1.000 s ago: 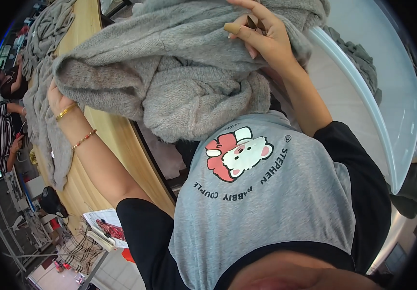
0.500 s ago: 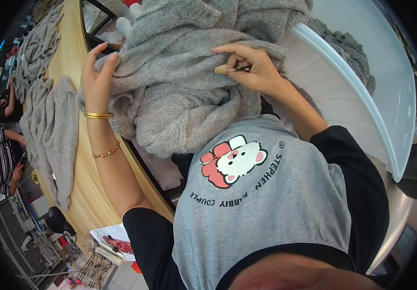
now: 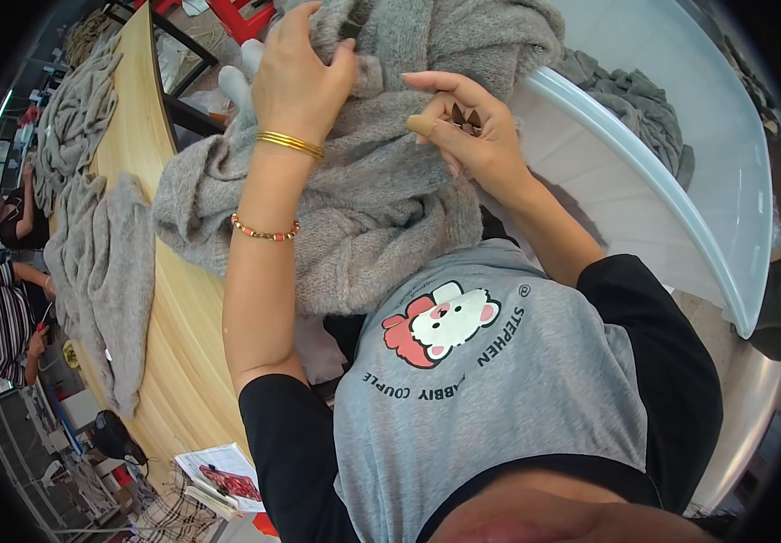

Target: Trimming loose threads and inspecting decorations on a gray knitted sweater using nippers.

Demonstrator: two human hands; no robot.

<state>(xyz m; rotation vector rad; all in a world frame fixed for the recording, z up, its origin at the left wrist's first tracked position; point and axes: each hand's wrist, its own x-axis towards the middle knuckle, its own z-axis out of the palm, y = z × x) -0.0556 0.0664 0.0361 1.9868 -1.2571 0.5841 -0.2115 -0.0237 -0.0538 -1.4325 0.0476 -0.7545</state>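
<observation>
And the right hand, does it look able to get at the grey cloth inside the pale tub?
Probably yes: the right hand is on that side, and only the tub rim seems to stand between it and the grey cloth. Its grip holds a dark pointed tool, though.

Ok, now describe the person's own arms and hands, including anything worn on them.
Black sleeves end near the elbows. Behind the left hand sit gold-coloured bangles and a bracelet of reddish and gold beads. The right hand has a tan cover on its thumb.
</observation>
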